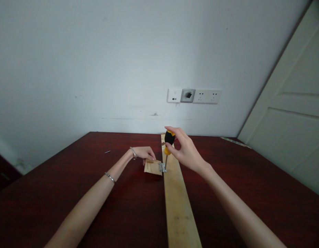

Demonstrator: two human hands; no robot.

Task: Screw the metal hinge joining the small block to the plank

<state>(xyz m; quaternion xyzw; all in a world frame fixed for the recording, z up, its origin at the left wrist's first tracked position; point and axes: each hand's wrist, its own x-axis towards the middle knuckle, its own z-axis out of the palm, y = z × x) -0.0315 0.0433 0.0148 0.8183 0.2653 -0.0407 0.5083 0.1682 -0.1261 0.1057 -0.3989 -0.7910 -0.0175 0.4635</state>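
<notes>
Pale, scuffed wall [123, 51] rises behind a dark red table [133, 213] with a smooth wood-grain top, and white sockets [207, 96] are set low in it. Down the table runs a long, flat plank [178, 203] of pale wood; just left of it lies a small wooden block [152, 167], with a metal hinge [162, 167] spanning the narrow gap between the two.

Thumb and fingers of the right hand [185, 146] pinch the black-and-yellow handle of the screwdriver [169, 138], which stands nearly upright, its thin metal shaft down at the hinge's plank side. The left hand [145, 152] bends its fingers over the block's far edge; whether they grip or only press, I cannot tell.

Screwdriver and block both look light. The bulging handle should turn easily in the fingertips, best held high with the shaft in line. Stiff but small, the block could skid on the table, so its outer edge, away from the hinge, suits a steadying hold. The hinge looks thin, hard and rigid.
</notes>
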